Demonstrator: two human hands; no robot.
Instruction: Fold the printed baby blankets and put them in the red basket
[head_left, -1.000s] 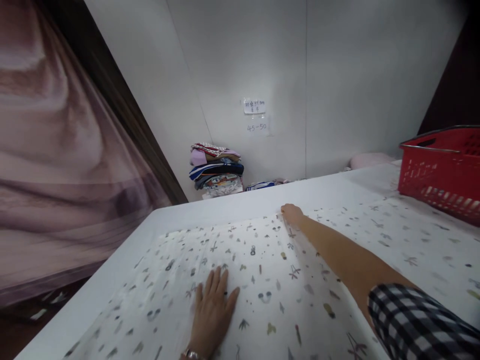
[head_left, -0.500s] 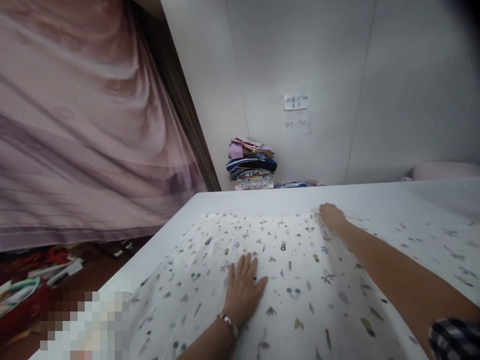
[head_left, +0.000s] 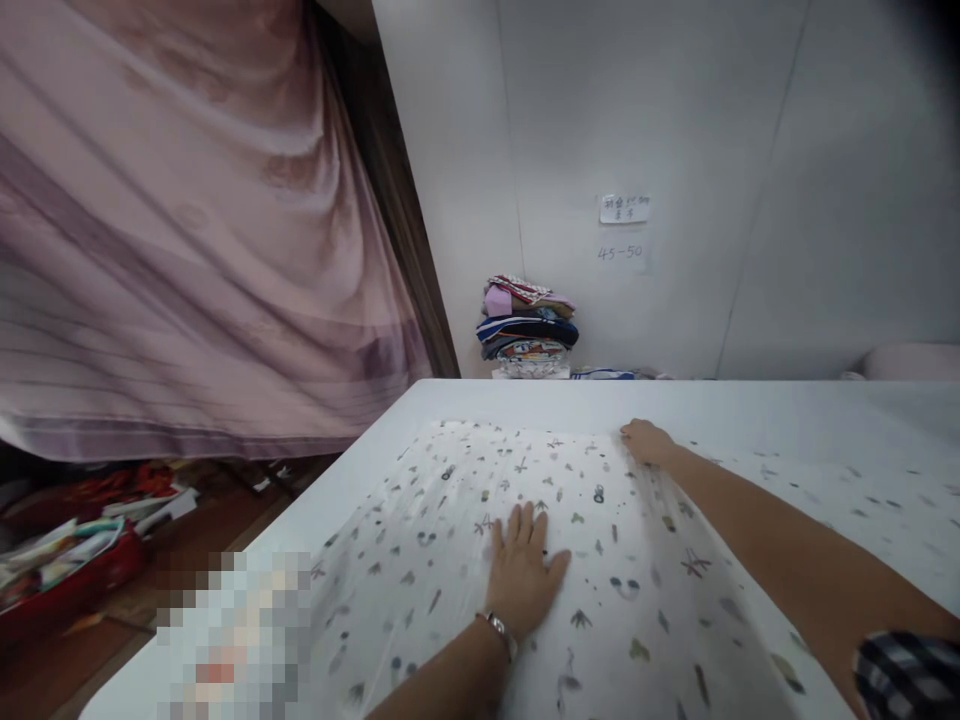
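A thin white fabric [head_left: 555,480] printed with small plant and cherry-like motifs lies spread on the white table. My left hand [head_left: 526,565], a bracelet at its wrist, rests flat on the middle of it with the fingers spread. Farther off, my right hand [head_left: 646,442] is closed on the fabric's far edge, its fingertips partly hidden from me. A soft raised fold runs from there towards me, beneath my right forearm. More cloth of the same print lies on the table beyond that arm.
Along the wall behind the white table [head_left: 480,397] stands a stack of folded cloths [head_left: 529,325]. A pink curtain [head_left: 225,200] hangs at the left. Under it, a red container [head_left: 90,570] with assorted things sits on the floor. Two paper notes [head_left: 624,210] are on the wall.
My right hand has moved left along the far edge, bringing the fabric with it. My left hand stays flat on the fabric. The whole view has shifted slightly.
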